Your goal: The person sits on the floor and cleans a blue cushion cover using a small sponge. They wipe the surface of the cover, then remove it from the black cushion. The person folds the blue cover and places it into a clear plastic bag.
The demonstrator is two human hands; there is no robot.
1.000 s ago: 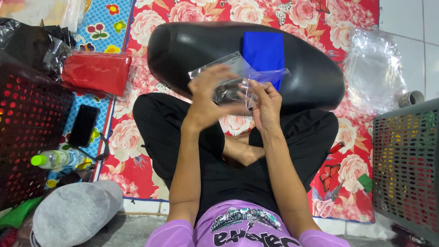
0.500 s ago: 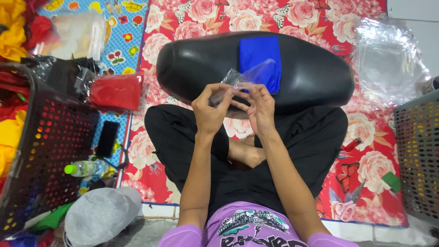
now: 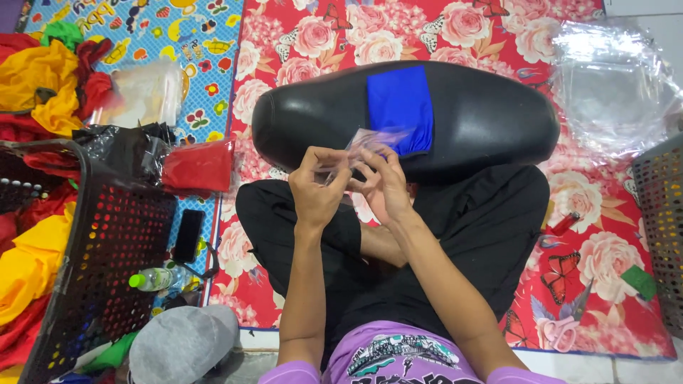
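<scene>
Since half a second ago the clear bag (image 3: 370, 142) sits lower, no longer raised over the blue cloth (image 3: 400, 108). Left hand (image 3: 316, 188) and right hand (image 3: 384, 186) both pinch the bag between fingertips, fingers nearly closed on it. Bag's long axis runs from the fingers up and right, toward the cloth on the black seat (image 3: 491, 117). Open mat (image 3: 306, 43) beyond fingers; black basket (image 3: 107, 235) far left.
</scene>
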